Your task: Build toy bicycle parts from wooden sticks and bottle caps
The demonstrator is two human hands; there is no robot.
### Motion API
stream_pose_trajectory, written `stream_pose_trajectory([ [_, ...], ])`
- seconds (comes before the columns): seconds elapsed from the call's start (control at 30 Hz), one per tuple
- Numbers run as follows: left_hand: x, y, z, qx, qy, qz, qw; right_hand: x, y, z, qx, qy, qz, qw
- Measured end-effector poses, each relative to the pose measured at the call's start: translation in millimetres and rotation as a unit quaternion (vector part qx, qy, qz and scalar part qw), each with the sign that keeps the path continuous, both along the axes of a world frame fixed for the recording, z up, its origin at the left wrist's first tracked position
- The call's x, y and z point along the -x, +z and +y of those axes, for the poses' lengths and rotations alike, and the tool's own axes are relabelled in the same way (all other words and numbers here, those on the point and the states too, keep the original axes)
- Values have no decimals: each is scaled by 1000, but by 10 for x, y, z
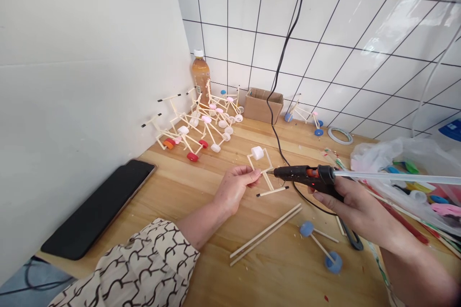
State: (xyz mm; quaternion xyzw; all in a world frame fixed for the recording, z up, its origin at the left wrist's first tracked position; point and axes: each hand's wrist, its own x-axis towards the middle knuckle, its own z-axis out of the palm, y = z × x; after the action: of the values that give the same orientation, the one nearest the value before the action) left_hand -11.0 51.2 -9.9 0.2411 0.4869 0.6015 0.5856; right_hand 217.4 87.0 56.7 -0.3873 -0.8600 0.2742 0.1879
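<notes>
Stick frame [268,182] pinched by the left hand [234,187], right hand [355,204] grips the glue gun [298,174], nozzle [275,172] close, bottle [200,71] far left!

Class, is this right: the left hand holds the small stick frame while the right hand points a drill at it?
Not a drill: the head view shows the right hand pointing a glue gun, loaded with a glue stick, at the small stick frame. The left hand holds that frame.
</notes>
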Motion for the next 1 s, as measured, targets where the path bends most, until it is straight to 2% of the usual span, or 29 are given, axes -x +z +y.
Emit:
stream_pose_trajectory([
  [0.2, 6, -33, 15, 1, 11, -13, 1000, 28, 42, -4, 20, -5, 24, 999],
  [0.73, 9, -33, 13, 4, 9, -16, 1000, 33, 19, -3, 33, -19, 17, 999],
  [1.0, 21, -23, 24, 6, 14, -33, 999, 60, 55, 25, 99, -46, 54, 993],
])
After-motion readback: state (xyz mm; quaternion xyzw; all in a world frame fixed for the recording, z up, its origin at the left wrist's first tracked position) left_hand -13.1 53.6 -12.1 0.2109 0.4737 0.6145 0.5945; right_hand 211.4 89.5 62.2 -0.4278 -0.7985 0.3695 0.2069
